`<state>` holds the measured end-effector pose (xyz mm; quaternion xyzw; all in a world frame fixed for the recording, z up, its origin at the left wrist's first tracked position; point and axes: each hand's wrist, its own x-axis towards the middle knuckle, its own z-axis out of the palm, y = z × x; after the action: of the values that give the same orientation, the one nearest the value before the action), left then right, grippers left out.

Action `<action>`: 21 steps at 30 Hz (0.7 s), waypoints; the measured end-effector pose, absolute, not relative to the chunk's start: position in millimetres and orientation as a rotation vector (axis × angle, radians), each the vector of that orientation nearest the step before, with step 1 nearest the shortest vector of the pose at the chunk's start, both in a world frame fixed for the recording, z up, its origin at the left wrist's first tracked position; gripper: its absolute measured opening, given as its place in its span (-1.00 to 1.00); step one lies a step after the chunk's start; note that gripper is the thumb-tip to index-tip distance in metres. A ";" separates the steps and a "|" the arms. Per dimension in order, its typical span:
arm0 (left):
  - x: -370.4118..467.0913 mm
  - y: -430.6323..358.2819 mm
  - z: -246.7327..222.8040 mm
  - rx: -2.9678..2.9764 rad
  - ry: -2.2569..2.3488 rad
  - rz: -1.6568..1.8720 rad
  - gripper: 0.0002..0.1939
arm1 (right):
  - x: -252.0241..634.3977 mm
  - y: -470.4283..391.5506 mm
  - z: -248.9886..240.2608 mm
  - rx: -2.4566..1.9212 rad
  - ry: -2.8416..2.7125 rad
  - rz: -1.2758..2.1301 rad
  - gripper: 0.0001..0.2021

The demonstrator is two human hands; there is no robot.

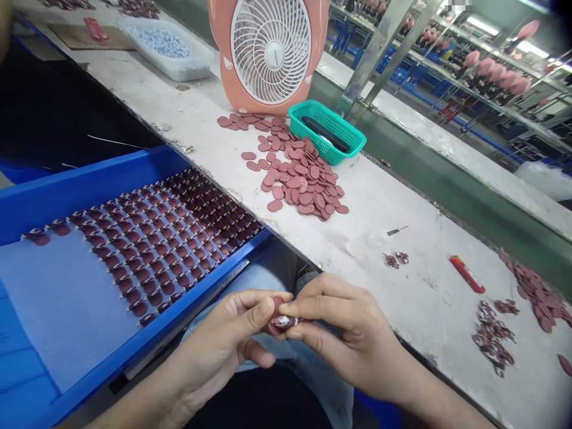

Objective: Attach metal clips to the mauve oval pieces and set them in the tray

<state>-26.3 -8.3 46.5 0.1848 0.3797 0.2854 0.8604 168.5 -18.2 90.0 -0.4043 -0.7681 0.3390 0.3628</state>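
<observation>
Above my lap, my left hand [227,333] pinches a reddish-brown oval disc [277,302] between thumb and fingers. My right hand [353,328] meets it there, its thumb and fingers closed on a small dark, white-marked painted piece [283,322] that touches the disc. Fingertips hide part of both. To the left, a blue tray [223,260] holds rows of similar pieces joined to ovals, lying on a pale sheet [67,310]. Loose oval discs [299,179] are heaped on the table, and a cluster of small painted pieces [494,336] lies at the right.
Behind the heap stand an orange fan [218,53] and a green basket [353,140] with a dark object inside. A needle-tipped dispenser bottle [366,241], a red tube-like object [467,274] and more discs [536,292] lie rightward. A white tub [196,68] sits further back.
</observation>
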 end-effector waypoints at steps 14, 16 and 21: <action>-17.2 -0.4 35.9 0.586 1.064 1.036 -0.63 | 138.8 -6.7 56.7 -1.176 -1.973 -0.256 -0.77; -14.7 3.4 36.8 0.612 1.062 1.053 -0.67 | 132.0 -3.6 52.0 -1.150 -1.978 -0.277 -0.78; -16.6 9.0 39.7 0.605 1.104 1.091 -0.73 | 121.4 5.3 46.0 -1.151 -1.973 -0.210 -0.79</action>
<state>-16.6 9.0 39.7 0.2685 0.4906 0.4844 0.6728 121.4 5.3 46.0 -0.4575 -0.7840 -0.0834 0.4113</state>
